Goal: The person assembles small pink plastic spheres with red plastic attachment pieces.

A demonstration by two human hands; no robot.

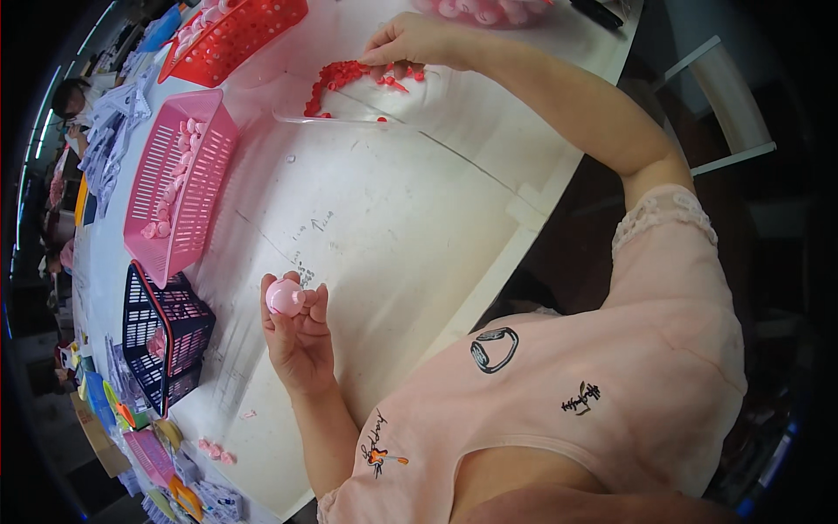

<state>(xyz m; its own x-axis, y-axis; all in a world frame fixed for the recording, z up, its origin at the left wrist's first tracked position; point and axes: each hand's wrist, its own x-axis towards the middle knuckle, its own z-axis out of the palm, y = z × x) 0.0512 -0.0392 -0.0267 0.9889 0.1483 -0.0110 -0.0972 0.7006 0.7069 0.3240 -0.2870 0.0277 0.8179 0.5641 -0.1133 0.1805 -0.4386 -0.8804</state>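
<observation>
My left hand (301, 336) is raised over the white table, its fingers closed round a small glossy pink ball-shaped piece (285, 298) with a little knob on one side. Farther off, my right hand (406, 44) reaches down into a shallow clear tray (301, 117). Its fingertips are pinched together among many small red pieces (336, 77) heaped along the tray's far side. Whether a red piece is between those fingers is too small to tell. A few red bits lie scattered on the tray's pale bottom.
To the left stand a pink slotted basket (223, 144) holding pink pieces, a dark blue basket (194, 316) and a red dotted basket (236, 48). A tub of pink pieces (480, 10) and a black object (597, 12) sit at the far end. Loose pink pieces (216, 451) lie near the left edge.
</observation>
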